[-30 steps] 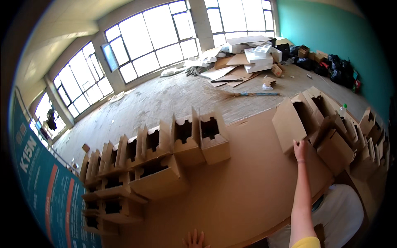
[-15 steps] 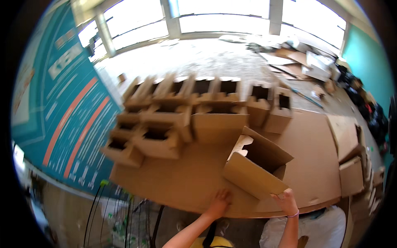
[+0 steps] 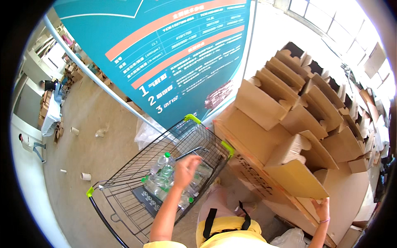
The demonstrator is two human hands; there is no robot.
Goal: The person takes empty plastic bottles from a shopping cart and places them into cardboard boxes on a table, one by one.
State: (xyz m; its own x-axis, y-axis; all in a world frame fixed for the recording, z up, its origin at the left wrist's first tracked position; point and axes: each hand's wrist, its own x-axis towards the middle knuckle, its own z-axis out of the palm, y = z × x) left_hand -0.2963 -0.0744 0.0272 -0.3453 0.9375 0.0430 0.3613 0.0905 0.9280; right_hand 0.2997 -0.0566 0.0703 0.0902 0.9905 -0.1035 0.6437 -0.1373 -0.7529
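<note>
My left hand (image 3: pixel 187 170) is over the wire shopping cart (image 3: pixel 124 175), above several clear plastic bottles (image 3: pixel 159 188) with green caps. Its fingers are curled together, and what they hold, if anything, is hidden. At the right, my right hand (image 3: pixel 321 210) pinches the near lower corner of an open cardboard box (image 3: pixel 294 175). This box stands on the cardboard-covered table (image 3: pixel 351 192), its top flaps up and a cut-out edge showing inside.
Rows of open cardboard boxes (image 3: pixel 264 103) fill the table's far side. A teal banner stand (image 3: pixel 178 53) rises behind the cart. Cardboard tubes (image 3: pixel 85 176) lie on the floor at left, and two people (image 3: pixel 53 85) are in the distance. A plastic bag (image 3: pixel 289 239) lies below the table.
My view has swung left and down, bringing the cart into sight. My left hand has left the tabletop and moved over the cart. My right hand still grips the box corner.
</note>
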